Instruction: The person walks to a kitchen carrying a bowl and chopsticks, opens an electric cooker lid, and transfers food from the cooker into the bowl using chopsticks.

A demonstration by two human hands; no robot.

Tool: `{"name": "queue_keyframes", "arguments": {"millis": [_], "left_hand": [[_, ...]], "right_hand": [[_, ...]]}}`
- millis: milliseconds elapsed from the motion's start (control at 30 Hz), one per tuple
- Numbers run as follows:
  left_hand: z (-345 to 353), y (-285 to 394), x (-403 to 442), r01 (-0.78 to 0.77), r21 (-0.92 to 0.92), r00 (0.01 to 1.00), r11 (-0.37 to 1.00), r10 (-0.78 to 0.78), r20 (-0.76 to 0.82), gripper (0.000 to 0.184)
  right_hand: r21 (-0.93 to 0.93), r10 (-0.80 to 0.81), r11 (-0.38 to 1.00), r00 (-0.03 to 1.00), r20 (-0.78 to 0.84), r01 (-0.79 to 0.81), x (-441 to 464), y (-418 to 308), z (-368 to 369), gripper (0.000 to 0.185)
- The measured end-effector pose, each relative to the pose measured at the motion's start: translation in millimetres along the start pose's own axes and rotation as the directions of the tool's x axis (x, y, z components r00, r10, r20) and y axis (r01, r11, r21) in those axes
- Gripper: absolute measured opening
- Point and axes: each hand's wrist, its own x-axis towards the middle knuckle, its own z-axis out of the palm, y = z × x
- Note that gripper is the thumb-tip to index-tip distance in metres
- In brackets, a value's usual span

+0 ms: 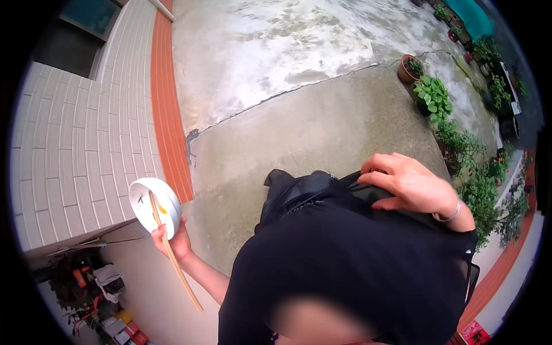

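Note:
My left hand (179, 240) is closed around a small white bowl (174, 201) and a pair of wooden chopsticks (175, 267). The bowl is tipped so its inside shows, with dark marks and a yellow-orange smear on the inner wall. The chopsticks run across the bowl's mouth, and their long ends point down past my hand. At the front of my body, my right hand (411, 184) has its bent fingers on the edge of my black shirt (339, 247), gripping the cloth. A silver bracelet (448, 211) circles that wrist.
A brick-tiled wall (86, 132) with a red tile strip (171, 115) stands on the left. Cracked concrete ground (287, 132) stretches ahead. Potted plants (432, 98) line the right side. Assorted items (112, 282) are piled at the lower left.

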Motion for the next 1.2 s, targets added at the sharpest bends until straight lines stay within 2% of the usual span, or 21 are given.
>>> {"name": "queue_keyframes", "arguments": {"millis": [67, 133, 167, 200, 267, 333, 367, 400, 433, 467, 533, 567, 633, 667, 733, 800, 867, 933, 1067, 1133, 1200], "left_hand": [[19, -18, 66, 0.019, -0.012, 1.000, 1.000, -0.019, -0.001, 0.063], [36, -29, 128, 0.099, -0.057, 0.995, 0.993, -0.097, 0.034, 0.061], [43, -34, 160, 0.126, -0.074, 0.992, 0.989, -0.124, 0.035, 0.059], [51, -39, 191, 0.153, -0.090, 0.988, 0.984, -0.150, 0.037, 0.058], [72, -59, 250, 0.181, -0.074, 0.982, 0.981, -0.175, 0.077, 0.057], [72, -82, 319, 0.142, -0.076, 0.989, 0.987, -0.139, 0.041, 0.060], [75, -82, 347, 0.145, -0.059, 0.989, 0.988, -0.145, 0.005, 0.061], [82, -92, 390, 0.128, -0.072, 0.992, 0.989, -0.129, 0.003, 0.063], [87, -100, 418, 0.098, -0.049, 0.995, 0.994, -0.099, -0.031, 0.060], [90, -100, 441, 0.086, -0.034, 0.995, 0.996, -0.087, -0.042, 0.060], [92, -96, 489, 0.135, -0.028, 0.990, 0.990, -0.136, -0.036, 0.060], [94, -94, 514, 0.149, -0.038, 0.984, 0.988, -0.152, -0.089, 0.062], [103, -91, 585, 0.118, -0.021, 0.986, 0.993, -0.120, -0.116, 0.063], [104, -95, 620, 0.085, -0.009, 0.988, 0.996, -0.085, -0.130, 0.064], [102, -99, 705, 0.045, -0.010, 0.991, 0.999, -0.046, -0.129, 0.066], [95, -107, 804, 0.041, 0.011, 0.984, 0.999, -0.038, -0.174, 0.067], [123, -115, 900, 0.006, 0.036, 0.997, 0.999, -0.003, -0.079, 0.067], [160, -122, 996, 0.107, -0.022, 0.994, 0.994, -0.106, 0.034, 0.065], [242, -129, 1161, 0.270, -0.104, 0.954, 0.957, -0.252, 0.162, 0.062], [281, -133, 1234, 0.292, -0.127, 0.938, 0.948, -0.258, 0.231, 0.067], [303, -148, 1327, 0.333, -0.149, 0.907, 0.931, -0.273, 0.320, 0.067]], "right_hand": [[-0.113, 0.273, 0.943, 0.923, -0.270, -0.312, 31, 30, -2, 0.048], [-0.164, 0.587, 0.754, 0.764, -0.267, -0.636, 53, 64, -17, 0.055], [-0.197, 0.638, 0.736, 0.761, -0.120, -0.648, 66, 89, -21, 0.061], [-0.245, 0.731, 0.680, 0.610, 0.306, -0.691, 89, 113, -25, 0.067], [0.067, 0.464, 0.838, 0.772, 0.434, -0.541, 125, 157, -22, 0.054], [0.190, 0.469, 0.841, 0.858, 0.208, -0.506, 184, 203, -50, 0.035], [0.322, 0.653, 0.676, 0.741, 0.156, -0.663, 226, 214, -89, 0.021], [0.319, 0.647, 0.688, 0.750, 0.138, -0.652, 264, 224, -110, 0.021], [0.415, 0.341, 0.852, 0.940, 0.024, -0.320, 296, 230, -124, 0.016], [0.478, -0.007, 0.876, 0.992, -0.123, 0.065, 328, 237, -134, 0.011], [0.556, -0.281, 0.809, 0.956, 0.082, 0.191, 399, 250, -155, 0.008], [0.464, -0.235, 0.873, 0.963, 0.128, 0.151, 430, 265, -172, 0.012], [-0.038, 0.137, 0.991, 0.925, 0.353, -0.132, 494, 310, -204, 0.017], [-0.312, 0.318, 0.929, 0.860, 0.399, -0.199, 521, 335, -207, 0.019], [-0.529, 0.505, 0.817, 0.727, 0.466, -0.228, 582, 402, -197, 0.026], [-0.431, 0.534, 0.826, 0.750, 0.391, -0.363, 648, 466, -219, 0.036], [0.164, 0.484, 0.851, 0.866, 0.126, -0.499, 720, 513, -260, 0.035], [0.588, 0.696, 0.585, 0.718, -0.010, -0.559, 787, 542, -262, 0.028], [0.544, 0.713, 0.471, 0.663, 0.228, -0.694, 851, 608, -303, 0.028], [0.671, 0.804, 0.398, 0.590, 0.074, -0.626, 893, 633, -348, 0.022], [0.605, 0.802, 0.549, 0.567, -0.188, -0.576, 964, 678, -394, 0.017]]}}
